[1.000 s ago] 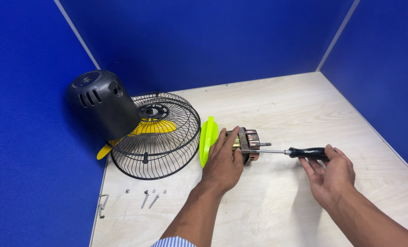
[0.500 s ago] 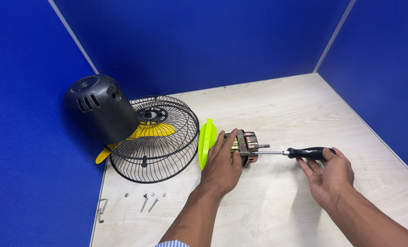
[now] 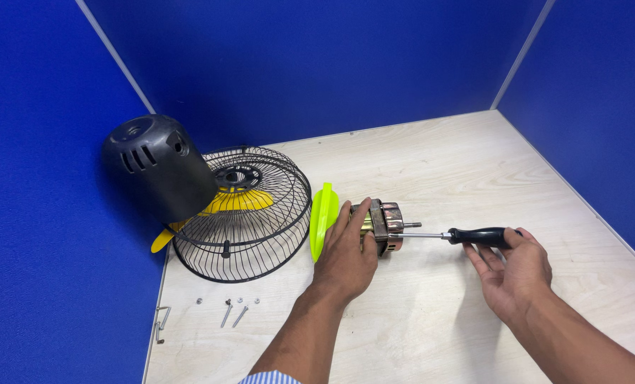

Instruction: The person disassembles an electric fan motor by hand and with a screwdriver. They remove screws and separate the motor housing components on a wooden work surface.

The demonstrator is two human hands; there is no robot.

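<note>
The left hand [image 3: 346, 252] lies flat and clamped over the fan motor [image 3: 381, 226], which rests on its side near the middle of the pale wooden surface [image 3: 438, 163], just beside the yellow-green blade piece [image 3: 323, 217]. The right hand [image 3: 513, 274] is closed loosely round the black handle of the screwdriver [image 3: 467, 235], whose shaft runs level into the motor's face. To my eye, doing this well means keeping the shaft in line with the screw, pressing inward while turning, and letting the left palm bear down so the motor cannot roll. To the left, the black wire guard [image 3: 242, 213] leans with the black motor cover [image 3: 157, 167] on it, well apart from the hands. Loose screws [image 3: 233, 311] and a small metal bracket [image 3: 161, 321] lie near the front left edge; a careless elbow could sweep them off. Right of the hands there is open board up to the blue partition [image 3: 588, 107]
</note>
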